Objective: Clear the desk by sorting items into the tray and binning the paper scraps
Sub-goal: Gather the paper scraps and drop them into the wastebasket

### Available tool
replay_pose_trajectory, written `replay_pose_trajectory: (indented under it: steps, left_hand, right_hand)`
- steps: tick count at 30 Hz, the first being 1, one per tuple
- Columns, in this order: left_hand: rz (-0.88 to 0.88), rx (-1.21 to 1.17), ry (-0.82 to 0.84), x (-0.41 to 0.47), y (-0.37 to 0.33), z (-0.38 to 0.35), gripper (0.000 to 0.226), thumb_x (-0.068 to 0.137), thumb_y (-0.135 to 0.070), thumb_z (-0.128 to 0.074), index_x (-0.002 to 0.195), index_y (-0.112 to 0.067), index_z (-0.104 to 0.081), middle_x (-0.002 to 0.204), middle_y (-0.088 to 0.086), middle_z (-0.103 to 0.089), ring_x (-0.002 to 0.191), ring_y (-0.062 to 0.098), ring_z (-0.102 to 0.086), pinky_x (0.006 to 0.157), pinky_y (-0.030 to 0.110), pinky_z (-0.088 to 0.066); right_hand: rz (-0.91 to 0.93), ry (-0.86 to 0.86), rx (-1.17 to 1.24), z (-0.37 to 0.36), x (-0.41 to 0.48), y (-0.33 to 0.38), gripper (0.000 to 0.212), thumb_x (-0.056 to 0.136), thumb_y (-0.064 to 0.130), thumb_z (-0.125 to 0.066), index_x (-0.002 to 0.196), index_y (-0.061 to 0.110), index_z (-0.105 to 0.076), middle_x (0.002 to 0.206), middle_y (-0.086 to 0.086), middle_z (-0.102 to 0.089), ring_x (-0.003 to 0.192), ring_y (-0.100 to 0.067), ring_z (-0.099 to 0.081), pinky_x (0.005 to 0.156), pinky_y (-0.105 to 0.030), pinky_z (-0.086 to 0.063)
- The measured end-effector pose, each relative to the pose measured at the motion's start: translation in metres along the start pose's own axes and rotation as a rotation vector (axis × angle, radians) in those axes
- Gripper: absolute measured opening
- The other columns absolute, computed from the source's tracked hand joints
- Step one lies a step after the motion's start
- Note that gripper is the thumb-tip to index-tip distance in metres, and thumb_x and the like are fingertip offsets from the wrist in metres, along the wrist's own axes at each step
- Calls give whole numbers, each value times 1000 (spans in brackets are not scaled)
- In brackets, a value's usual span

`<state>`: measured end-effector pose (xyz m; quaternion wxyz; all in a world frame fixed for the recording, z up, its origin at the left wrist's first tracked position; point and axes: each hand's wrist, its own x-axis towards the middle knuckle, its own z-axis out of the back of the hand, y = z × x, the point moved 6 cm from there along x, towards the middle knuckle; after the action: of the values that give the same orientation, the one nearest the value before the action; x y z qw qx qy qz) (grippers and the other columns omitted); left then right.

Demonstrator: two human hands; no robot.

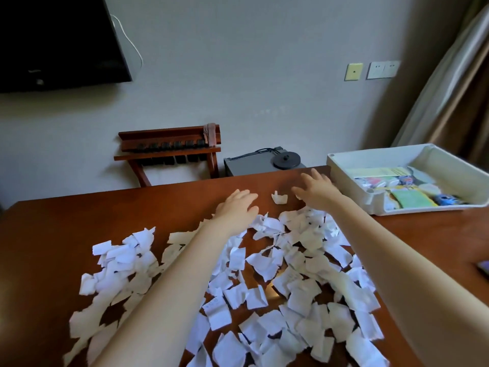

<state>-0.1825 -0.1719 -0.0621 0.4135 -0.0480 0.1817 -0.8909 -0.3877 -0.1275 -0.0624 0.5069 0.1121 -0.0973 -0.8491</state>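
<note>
Several torn white paper scraps (264,263) lie spread over the brown wooden desk (79,221). One small scrap (279,198) sits apart near the far edge, between my two hands. My left hand (239,206) rests flat at the far side of the pile, fingers apart, holding nothing. My right hand (316,190) reaches over the far edge of the pile, fingers spread and empty. The white tray (344,168) stands at the desk's far right and holds booklets, packets and a small blue item.
A dark phone (484,270) lies at the right desk edge. Behind the desk stand a wooden luggage rack (169,152) and a grey box with a black round base (287,160). A curtain (449,88) hangs at right, a black television (53,41) at upper left.
</note>
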Motion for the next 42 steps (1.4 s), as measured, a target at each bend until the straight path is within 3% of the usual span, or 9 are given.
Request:
replay_pose_trajectory:
  steps: [5, 10, 14, 18, 23, 30, 34, 38, 42]
  left_hand:
    - [-36, 82, 130, 8, -20, -21, 46, 101, -33, -20, 148, -31, -18, 158, -10, -5, 146, 14, 2, 116, 50, -5]
    - [-22, 173, 131, -4, -12, -27, 46, 102, -33, -18, 147, -32, -18, 158, -10, -5, 146, 14, 0, 116, 44, -3]
    - [14, 155, 82, -26, 4, -24, 45, 102, -31, -19, 147, -31, -22, 158, -11, -9, 146, 13, -3, 117, 42, -5]
    - [48, 128, 68, -53, 10, -19, 45, 102, -30, -20, 146, -28, -26, 157, -9, -13, 146, 13, -4, 116, 47, -6]
    - [80, 95, -73, -86, -4, 1, 44, 101, -33, -24, 144, -24, -31, 157, -5, -15, 146, 15, -3, 116, 51, -4]
    - [-37, 43, -260, -152, -44, 18, 40, 97, -27, -41, 134, -14, -47, 147, 3, -37, 138, 21, -26, 111, 39, -26]
    - [-55, 10, -335, -196, -58, 9, 39, 96, -26, -43, 132, -13, -48, 143, 2, -42, 134, 21, -32, 108, 36, -29]
    - [-27, 2, -350, -238, -64, -10, 41, 97, -28, -43, 136, -17, -45, 149, 1, -34, 139, 20, -25, 113, 35, -22]
    - [26, 69, -402, -265, -60, -31, 43, 95, -35, -42, 135, -19, -46, 144, 1, -38, 134, 21, -29, 105, 36, -32]
  right_hand:
    - [125, 104, -53, -17, -5, 15, 54, 101, 14, -33, 150, 26, -13, 160, -7, -2, 145, -38, -1, 115, -55, -12]
    - [199, 130, -86, -34, -33, 21, 49, 99, 45, -20, 147, 35, -20, 160, -1, -7, 146, -28, -1, 115, -56, -8]
    - [269, 147, -27, -44, -64, 29, 49, 99, 50, -16, 147, 39, -21, 160, 4, -5, 147, -20, 2, 117, -48, 0]
    - [327, 173, 108, -43, -92, 36, 49, 99, 48, -24, 144, 32, -33, 158, 2, -17, 147, -17, -8, 118, -47, -5]
    - [351, -37, 186, -7, -125, 40, 49, 99, 43, -33, 142, 21, -38, 153, -4, -32, 143, -22, -23, 115, -47, -21]
    - [350, -184, 290, 23, -198, 30, 41, 95, 33, -49, 132, 14, -50, 134, -7, -52, 117, -24, -52, 94, -35, -44]
    - [361, -231, 204, 15, -240, 24, 40, 94, 34, -51, 131, 17, -51, 137, -4, -51, 120, -24, -50, 94, -36, -45]
    - [329, -266, 130, -2, -278, 9, 43, 92, 34, -53, 130, 15, -51, 132, -7, -53, 117, -27, -49, 90, -39, -46]
    - [216, -336, 31, -18, -310, -12, 52, 91, 45, -50, 136, 20, -45, 139, -4, -45, 126, -28, -40, 96, -41, -38]
